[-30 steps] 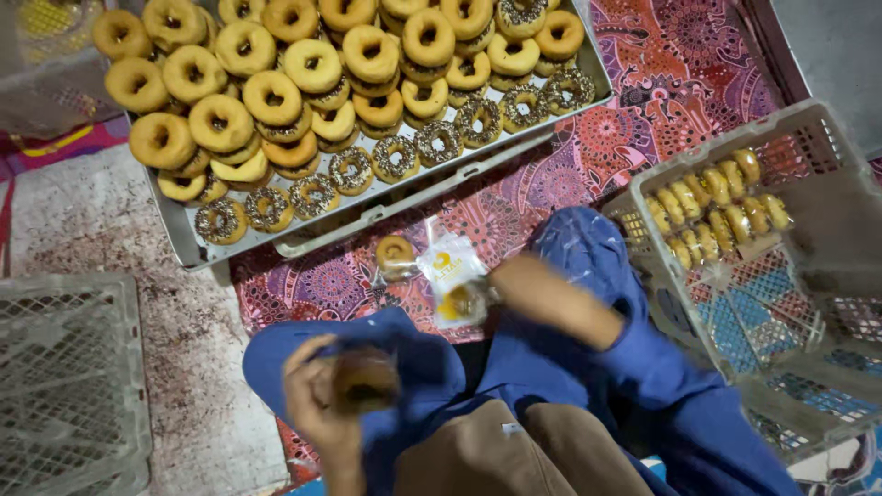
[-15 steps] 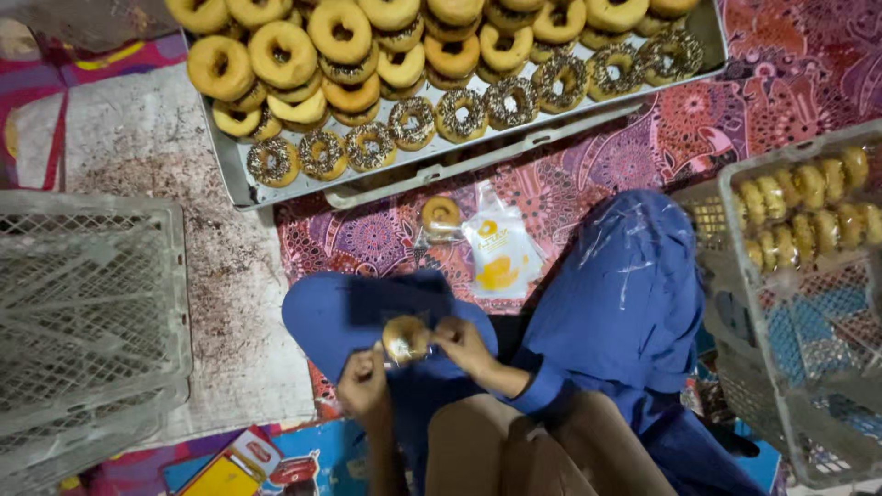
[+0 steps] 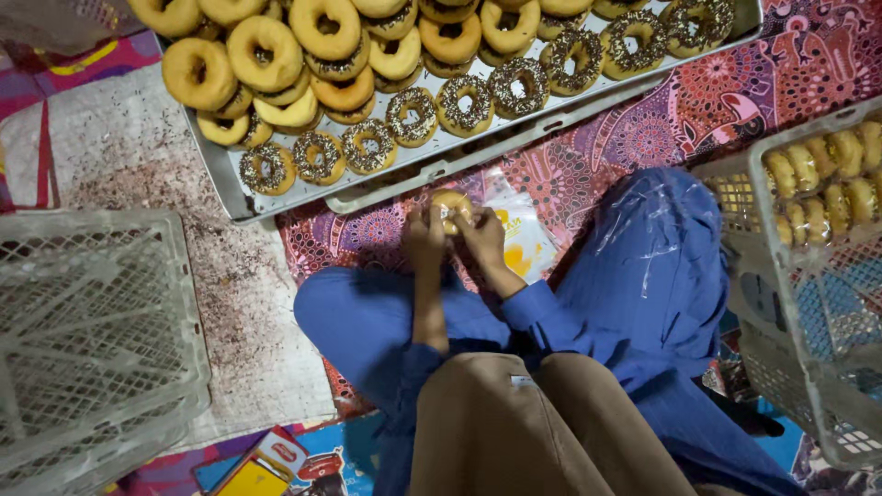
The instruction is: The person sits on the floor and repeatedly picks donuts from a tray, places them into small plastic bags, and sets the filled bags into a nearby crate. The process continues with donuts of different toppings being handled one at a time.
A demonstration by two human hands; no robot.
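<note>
Both hands meet on one plain doughnut (image 3: pixel 450 204) just below the metal tray's edge. My left hand (image 3: pixel 424 238) grips its left side and my right hand (image 3: pixel 483 237) grips its right side. Under the hands lies a clear plastic bag (image 3: pixel 520 241) with yellow print, on the patterned red cloth (image 3: pixel 661 119). The metal tray (image 3: pixel 514 138) ahead holds several plain doughnuts (image 3: pixel 266 50) and a row of sprinkle-topped doughnuts (image 3: pixel 413 115). My blue-clad knees (image 3: pixel 643 266) spread to either side.
An upturned white mesh crate (image 3: pixel 92 331) stands at the left. A second mesh crate (image 3: pixel 808 276) at the right holds several packed doughnuts (image 3: pixel 827 179). Sprinkles litter the pale mat (image 3: pixel 138 174). A colourful carton (image 3: pixel 266 464) lies near my left knee.
Both hands moved forward from my lap toward the tray, and now they close together on the doughnut above the plastic bag. The view has shifted right.
</note>
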